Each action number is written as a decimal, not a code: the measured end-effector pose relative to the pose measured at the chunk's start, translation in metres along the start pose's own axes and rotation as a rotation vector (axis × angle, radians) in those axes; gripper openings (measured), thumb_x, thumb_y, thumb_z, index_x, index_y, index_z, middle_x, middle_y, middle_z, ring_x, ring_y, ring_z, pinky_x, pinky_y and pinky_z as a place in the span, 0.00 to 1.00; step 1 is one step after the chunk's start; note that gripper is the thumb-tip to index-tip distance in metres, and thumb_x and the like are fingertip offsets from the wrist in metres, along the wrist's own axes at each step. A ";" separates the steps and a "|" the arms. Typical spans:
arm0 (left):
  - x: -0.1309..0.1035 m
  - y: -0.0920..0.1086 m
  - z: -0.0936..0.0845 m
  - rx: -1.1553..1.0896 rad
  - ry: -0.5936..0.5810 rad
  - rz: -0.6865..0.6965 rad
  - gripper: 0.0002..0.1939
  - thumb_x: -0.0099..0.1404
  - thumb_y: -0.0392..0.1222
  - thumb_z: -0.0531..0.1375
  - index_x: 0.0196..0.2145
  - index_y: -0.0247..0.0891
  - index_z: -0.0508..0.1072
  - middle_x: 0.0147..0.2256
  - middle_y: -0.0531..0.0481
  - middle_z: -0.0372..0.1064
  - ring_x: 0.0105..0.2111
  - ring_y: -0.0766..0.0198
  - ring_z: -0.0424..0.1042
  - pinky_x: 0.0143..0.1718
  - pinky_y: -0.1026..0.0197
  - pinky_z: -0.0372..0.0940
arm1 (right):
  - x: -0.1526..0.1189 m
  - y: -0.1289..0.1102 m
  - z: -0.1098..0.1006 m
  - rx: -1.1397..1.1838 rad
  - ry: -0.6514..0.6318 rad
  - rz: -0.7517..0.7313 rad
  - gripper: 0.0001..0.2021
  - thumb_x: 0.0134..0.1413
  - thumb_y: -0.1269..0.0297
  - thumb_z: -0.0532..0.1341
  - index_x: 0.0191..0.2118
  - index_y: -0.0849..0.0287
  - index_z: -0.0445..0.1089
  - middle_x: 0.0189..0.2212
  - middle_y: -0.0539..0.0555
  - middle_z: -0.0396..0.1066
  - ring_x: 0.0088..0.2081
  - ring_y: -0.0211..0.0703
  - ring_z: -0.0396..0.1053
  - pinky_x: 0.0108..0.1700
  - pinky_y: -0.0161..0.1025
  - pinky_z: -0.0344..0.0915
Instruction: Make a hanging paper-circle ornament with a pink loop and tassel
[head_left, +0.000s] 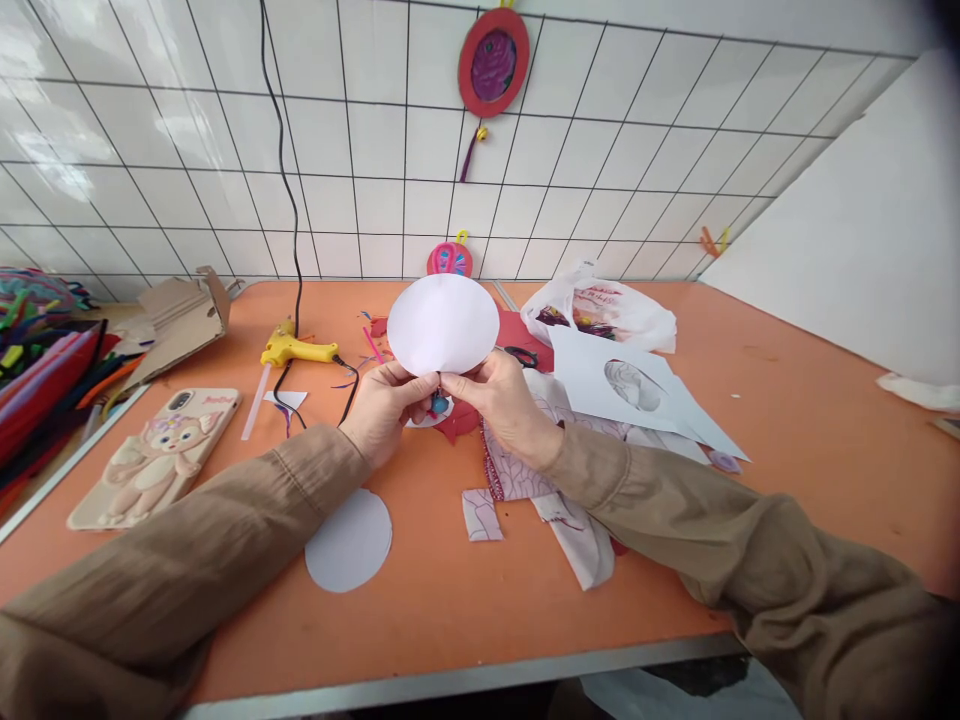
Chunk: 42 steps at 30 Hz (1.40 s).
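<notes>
A white paper disc (442, 322) is held up above the middle of the table, its plain face toward me. My left hand (386, 405) pinches its lower edge from the left. From the right, my right hand (510, 400) grips the same edge, and the two thumbs nearly meet there. A small blue bead (439, 405) hangs just below the thumbs; what it is tied to is partly hidden by my fingers. Flat on the table near my left forearm lies a second white disc (349, 542). Patterned pale fabric (517, 470) with a beaded edge lies under my right hand.
A yellow glue gun (296, 347) with its black cord (289, 180) and a phone (161, 455) are on the left. Cut white paper (600, 385), scissors (523, 356) and a plastic bag (637, 320) lie at the right. A round red-framed ornament (469, 75) hangs on the tiled wall.
</notes>
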<state>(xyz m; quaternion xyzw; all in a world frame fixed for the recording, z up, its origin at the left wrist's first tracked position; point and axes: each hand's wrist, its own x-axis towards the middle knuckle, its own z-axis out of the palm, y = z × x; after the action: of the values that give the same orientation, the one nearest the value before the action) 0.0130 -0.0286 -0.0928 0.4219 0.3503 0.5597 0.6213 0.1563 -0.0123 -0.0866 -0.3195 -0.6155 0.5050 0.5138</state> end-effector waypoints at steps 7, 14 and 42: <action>0.001 -0.002 -0.001 0.053 0.030 0.013 0.15 0.44 0.43 0.73 0.21 0.33 0.73 0.16 0.54 0.64 0.15 0.74 0.58 0.17 0.68 0.52 | 0.002 0.011 -0.005 -0.046 -0.035 -0.020 0.12 0.44 0.56 0.69 0.29 0.59 0.71 0.24 0.52 0.74 0.30 0.44 0.72 0.33 0.40 0.70; -0.001 0.001 0.001 0.153 0.076 0.079 0.13 0.46 0.41 0.70 0.22 0.33 0.70 0.15 0.55 0.63 0.15 0.74 0.56 0.17 0.68 0.52 | 0.000 0.012 -0.008 -0.096 -0.027 -0.029 0.10 0.47 0.57 0.66 0.30 0.60 0.71 0.27 0.53 0.74 0.30 0.42 0.71 0.32 0.38 0.69; -0.003 -0.001 0.007 0.215 0.130 0.073 0.19 0.41 0.51 0.73 0.20 0.34 0.73 0.17 0.54 0.68 0.17 0.72 0.62 0.18 0.68 0.57 | 0.002 0.017 -0.011 -0.137 0.034 -0.096 0.11 0.47 0.55 0.66 0.31 0.59 0.74 0.29 0.54 0.76 0.33 0.45 0.73 0.36 0.41 0.73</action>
<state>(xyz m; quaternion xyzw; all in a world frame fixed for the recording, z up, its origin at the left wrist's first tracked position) 0.0190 -0.0330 -0.0911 0.4613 0.4320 0.5673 0.5279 0.1642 -0.0019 -0.1027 -0.3325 -0.6543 0.4309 0.5251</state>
